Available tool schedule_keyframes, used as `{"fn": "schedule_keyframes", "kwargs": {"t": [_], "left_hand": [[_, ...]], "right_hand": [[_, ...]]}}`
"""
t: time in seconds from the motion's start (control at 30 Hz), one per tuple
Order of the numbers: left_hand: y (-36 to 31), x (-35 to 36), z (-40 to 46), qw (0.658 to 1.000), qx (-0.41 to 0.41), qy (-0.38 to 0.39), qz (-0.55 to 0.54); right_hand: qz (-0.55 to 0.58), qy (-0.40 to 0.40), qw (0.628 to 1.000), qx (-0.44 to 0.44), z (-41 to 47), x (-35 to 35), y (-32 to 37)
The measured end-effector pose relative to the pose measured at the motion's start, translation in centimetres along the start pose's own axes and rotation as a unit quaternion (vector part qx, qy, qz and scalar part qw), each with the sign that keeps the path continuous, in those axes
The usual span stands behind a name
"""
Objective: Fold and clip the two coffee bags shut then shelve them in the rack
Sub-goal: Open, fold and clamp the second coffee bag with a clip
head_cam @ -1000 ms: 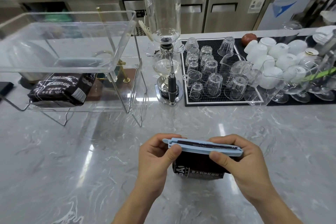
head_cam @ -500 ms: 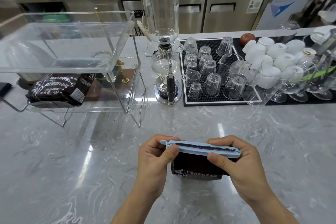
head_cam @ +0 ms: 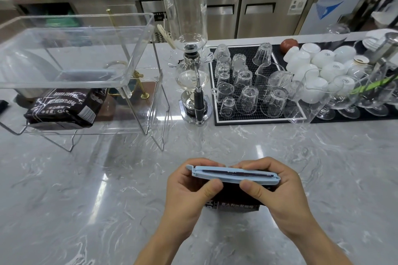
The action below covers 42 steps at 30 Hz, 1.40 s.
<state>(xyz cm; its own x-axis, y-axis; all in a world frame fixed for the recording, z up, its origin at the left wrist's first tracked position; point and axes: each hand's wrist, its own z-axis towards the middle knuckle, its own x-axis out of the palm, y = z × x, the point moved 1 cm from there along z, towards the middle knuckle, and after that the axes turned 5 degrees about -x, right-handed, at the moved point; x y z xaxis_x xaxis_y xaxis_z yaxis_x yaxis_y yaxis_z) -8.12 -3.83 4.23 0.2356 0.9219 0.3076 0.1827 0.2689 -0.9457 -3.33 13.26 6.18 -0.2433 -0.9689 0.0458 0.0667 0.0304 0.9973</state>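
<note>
On marble table [head_cam: 86, 189], near front edge: dark coffee bag [head_cam: 234, 202] upright, folded top up, pale blue clip [head_cam: 234, 175] across fold, long axis left-right. Left hand [head_cam: 189, 191] pinches clip's left end, right hand [head_cam: 277, 193] its right end. Second coffee bag [head_cam: 62, 106] flat on clear rack [head_cam: 137, 49] lower shelf, far left; upper tray holds nothing visible.

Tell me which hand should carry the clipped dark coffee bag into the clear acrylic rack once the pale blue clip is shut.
Left, probably. The clear acrylic rack stands on the left, on the side of the left hand. The right hand would have to reach across with the dark coffee bag.
</note>
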Motion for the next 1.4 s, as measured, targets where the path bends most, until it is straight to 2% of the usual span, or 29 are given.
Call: {"fn": "schedule_keyframes", "kwargs": {"t": [0.1, 0.4, 0.7, 0.87, 1.0, 1.27, 1.4], "left_hand": [[0.0, 0.6, -0.1, 1.000, 0.003, -0.014, 0.022], [0.7, 1.3, -0.2, 0.999, 0.026, -0.034, -0.004], [1.2, 1.5, 0.2, 0.998, 0.047, -0.052, -0.002], [2.3, 1.5, 0.9, 0.992, 0.052, -0.087, 0.071], [3.6, 1.5, 0.8, 0.982, 0.083, -0.087, 0.147], [5.5, 1.0, 0.9, 0.966, 0.128, -0.115, 0.194], [6.4, 0.8, 1.0, 0.959, 0.142, -0.126, 0.211]], "right_hand": [[-0.003, 0.004, 1.000, -0.014, 0.0, 0.2, -0.1], [-0.003, -0.063, 0.996, -0.069, -0.3, 0.8, -1.2], [0.002, -0.083, 0.994, -0.068, 0.0, 1.0, -1.9], [0.006, -0.097, 0.993, -0.063, 0.3, 1.1, -2.8], [-0.055, -0.135, 0.988, -0.060, -0.2, 1.7, -4.7], [-0.043, -0.159, 0.984, -0.069, -0.6, 2.2, -7.7], [-0.077, -0.162, 0.980, -0.091, -0.8, 2.2, -9.0]]}}
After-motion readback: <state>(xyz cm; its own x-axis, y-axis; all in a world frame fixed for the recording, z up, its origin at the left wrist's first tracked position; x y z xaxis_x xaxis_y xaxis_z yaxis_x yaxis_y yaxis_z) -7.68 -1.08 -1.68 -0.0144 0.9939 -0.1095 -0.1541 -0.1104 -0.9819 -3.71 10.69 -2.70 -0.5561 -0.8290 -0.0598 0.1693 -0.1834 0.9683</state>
